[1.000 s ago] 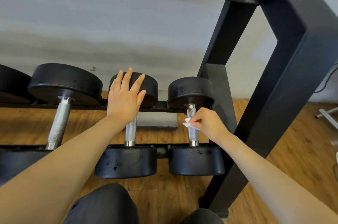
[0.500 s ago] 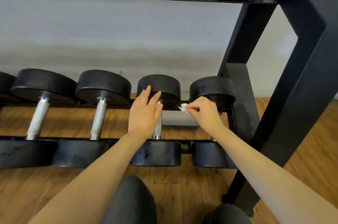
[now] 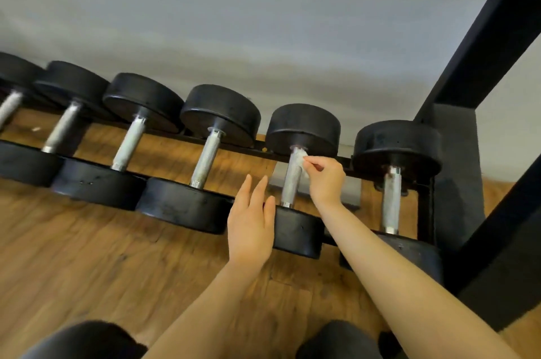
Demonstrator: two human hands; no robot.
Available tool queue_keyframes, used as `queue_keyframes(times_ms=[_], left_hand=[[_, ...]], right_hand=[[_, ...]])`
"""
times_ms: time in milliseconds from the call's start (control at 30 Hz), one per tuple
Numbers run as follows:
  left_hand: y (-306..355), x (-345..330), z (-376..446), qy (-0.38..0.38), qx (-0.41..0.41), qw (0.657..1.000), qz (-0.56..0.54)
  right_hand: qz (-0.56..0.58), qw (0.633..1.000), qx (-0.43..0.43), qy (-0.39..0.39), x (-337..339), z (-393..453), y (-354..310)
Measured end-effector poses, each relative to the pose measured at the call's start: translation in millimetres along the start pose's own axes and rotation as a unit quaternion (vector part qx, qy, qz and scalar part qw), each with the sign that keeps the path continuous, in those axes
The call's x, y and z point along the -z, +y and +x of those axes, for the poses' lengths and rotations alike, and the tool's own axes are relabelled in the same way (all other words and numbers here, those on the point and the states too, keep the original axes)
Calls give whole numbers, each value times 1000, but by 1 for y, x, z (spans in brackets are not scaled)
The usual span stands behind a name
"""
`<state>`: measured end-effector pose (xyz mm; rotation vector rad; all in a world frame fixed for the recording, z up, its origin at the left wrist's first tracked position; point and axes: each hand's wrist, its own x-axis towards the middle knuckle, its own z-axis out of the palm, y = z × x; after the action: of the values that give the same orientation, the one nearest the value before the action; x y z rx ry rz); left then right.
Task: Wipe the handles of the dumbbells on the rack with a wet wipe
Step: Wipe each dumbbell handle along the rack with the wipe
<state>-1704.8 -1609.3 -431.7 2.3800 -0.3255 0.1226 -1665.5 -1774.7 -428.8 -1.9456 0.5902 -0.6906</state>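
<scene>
A row of black dumbbells lay side by side on the low tier of a black metal rack (image 3: 494, 65), seen from above by a person crouched before it. Each dumbbell had two thick, round, matte rubber ends joined by a slim silver handle with a rough, cross-hatched grip. The far ends sat on the rack's back rail (image 3: 243, 145) and the near ends on its front rail.

The right hand (image 3: 325, 180) reached to the second dumbbell from the right edge of the rack (image 3: 303, 130). Its fingers (image 3: 311, 161) were curled together, pinching a small, crumpled white wet wipe (image 3: 301, 161) against the top of that dumbbell's handle (image 3: 291, 180), just below the far rubber end.

The left hand (image 3: 251, 221) hovered flat beside the near end of the same dumbbell, fingers straight and slightly apart, holding nothing. It covered the gap between that end and the next dumbbell (image 3: 205, 153) to the left.

The last dumbbell (image 3: 396, 147) lay at the right edge of the rack, next to a thick, slanted black upright. A pale grey wall (image 3: 263, 36) stood behind, and warm brown wood-plank floor (image 3: 87, 256) showed beneath the rails. An upper shelf ran dark across the top. Two knees in dark cloth (image 3: 85, 341) showed at the bottom edge.
</scene>
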Motion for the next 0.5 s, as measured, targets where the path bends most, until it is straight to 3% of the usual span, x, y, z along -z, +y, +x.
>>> queue_keyframes(times_ms=[200, 333, 500], left_hand=[[6, -7, -12, -7, -4, 1000, 0], [7, -16, -14, 35, -17, 998, 51], [11, -14, -14, 33, -18, 997, 63]], right_hand=[[54, 996, -26, 64, -13, 6, 1], [35, 999, -6, 39, -12, 3, 7], [16, 999, -5, -31, -3, -6, 12]])
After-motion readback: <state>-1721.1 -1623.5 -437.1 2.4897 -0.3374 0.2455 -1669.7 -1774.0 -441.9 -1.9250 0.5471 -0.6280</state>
